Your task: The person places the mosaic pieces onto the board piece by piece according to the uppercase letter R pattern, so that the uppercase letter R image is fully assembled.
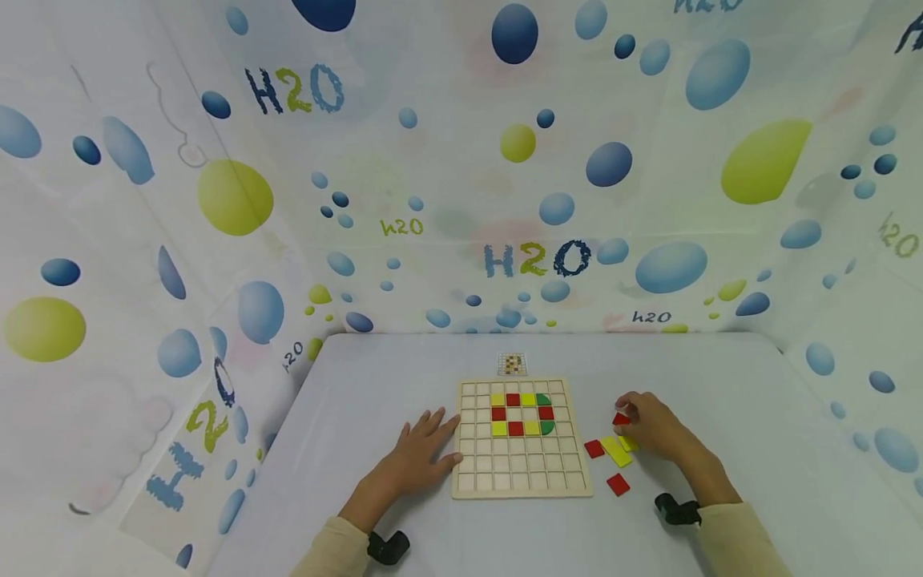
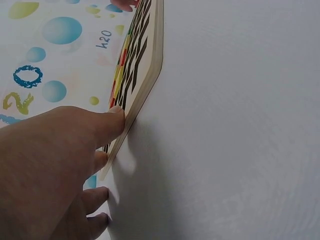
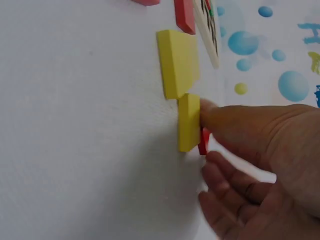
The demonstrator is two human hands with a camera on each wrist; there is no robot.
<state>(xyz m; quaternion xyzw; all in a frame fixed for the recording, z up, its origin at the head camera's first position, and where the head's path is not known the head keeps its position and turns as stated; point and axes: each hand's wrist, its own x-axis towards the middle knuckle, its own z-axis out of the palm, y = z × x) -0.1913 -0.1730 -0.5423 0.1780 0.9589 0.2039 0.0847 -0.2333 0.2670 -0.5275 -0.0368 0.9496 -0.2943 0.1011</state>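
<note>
A wooden grid board lies on the table, with red and yellow square tiles and green rounded tiles in a block in its upper middle. My left hand is spread at the board's left edge, its thumb touching the rim. To the right of the board, my right hand holds a red tile between thumb and fingers. Close under that hand lies a yellow tile. Beside it are a larger yellow piece and a red tile; nearer the front lies another red tile.
Beyond the board's far edge lies a small printed pattern card. A white cloth covers the table. Patterned curtains hang behind and at both sides. A black wrist camera sits at each wrist.
</note>
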